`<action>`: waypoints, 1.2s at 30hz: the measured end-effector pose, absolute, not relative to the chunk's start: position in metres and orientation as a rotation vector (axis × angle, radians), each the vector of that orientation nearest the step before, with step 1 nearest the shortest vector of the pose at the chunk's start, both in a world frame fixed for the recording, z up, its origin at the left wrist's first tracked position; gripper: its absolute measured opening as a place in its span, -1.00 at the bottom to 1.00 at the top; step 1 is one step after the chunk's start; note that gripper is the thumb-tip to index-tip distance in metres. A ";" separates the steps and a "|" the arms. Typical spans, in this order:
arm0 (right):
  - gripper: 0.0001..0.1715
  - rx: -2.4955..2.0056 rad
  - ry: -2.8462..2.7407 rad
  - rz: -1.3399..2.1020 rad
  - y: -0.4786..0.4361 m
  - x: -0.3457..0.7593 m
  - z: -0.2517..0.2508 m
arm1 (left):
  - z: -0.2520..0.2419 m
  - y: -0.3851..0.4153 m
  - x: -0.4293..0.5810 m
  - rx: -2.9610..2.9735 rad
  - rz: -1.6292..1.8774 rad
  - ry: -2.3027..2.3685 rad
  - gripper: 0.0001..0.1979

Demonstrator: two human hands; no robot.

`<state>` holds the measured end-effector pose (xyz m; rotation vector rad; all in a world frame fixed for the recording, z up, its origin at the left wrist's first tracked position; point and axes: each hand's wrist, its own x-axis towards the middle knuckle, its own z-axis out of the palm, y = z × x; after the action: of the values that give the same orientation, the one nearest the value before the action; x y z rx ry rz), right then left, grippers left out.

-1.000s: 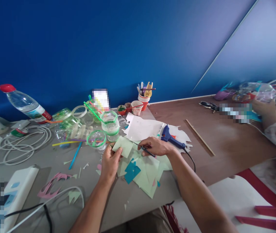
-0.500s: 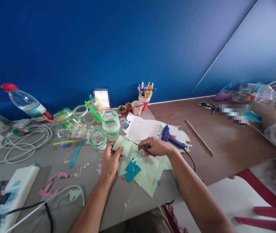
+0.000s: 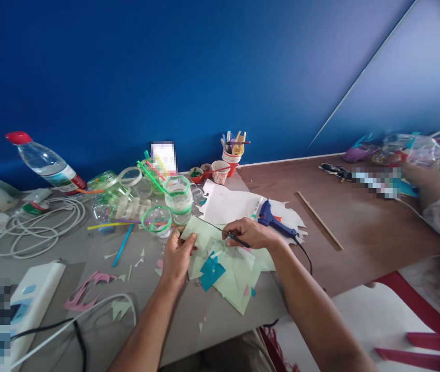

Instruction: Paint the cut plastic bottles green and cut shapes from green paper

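Note:
My left hand (image 3: pixel 177 256) pinches a piece of light green paper (image 3: pixel 198 232) between thumb and fingers, above the table. Dark scissors (image 3: pixel 238 240) are gripped in my right hand (image 3: pixel 254 233); their thin blades point left along the paper's upper right edge. I cannot tell how far apart the blades are. Beneath both hands lie more pale green sheets (image 3: pixel 238 297), with a cut teal paper piece (image 3: pixel 211 271) on top. White paper (image 3: pixel 230 204) with ragged edges is spread just behind my right hand, and a blue glue gun (image 3: pixel 276 223) rests on it.
Cut plastic bottle parts (image 3: pixel 157 221) and a capped bottle (image 3: pixel 51 168) stand at left. Nearby are coiled white cable (image 3: pixel 36 243), a power strip (image 3: pixel 40 297) and pink scraps (image 3: pixel 84 294). A wooden stick (image 3: pixel 319 220) lies right. Another person's hand (image 3: pixel 423 178) holds clear plastic.
The view has shifted slightly, so things sit a little further right. The paper in my left hand looks flatter, and a narrow pale strip now shows beneath it.

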<state>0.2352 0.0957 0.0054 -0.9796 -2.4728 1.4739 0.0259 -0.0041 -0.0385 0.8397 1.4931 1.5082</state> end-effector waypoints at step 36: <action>-0.55 -0.908 -2.437 1.524 0.101 0.236 -0.002 | -0.043 -0.005 0.030 0.690 1.360 1.232 -0.66</action>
<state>0.2364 0.1006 -0.0022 -0.9085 -2.4369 1.5239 0.0301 -0.0051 -0.0429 0.6905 1.2317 1.3595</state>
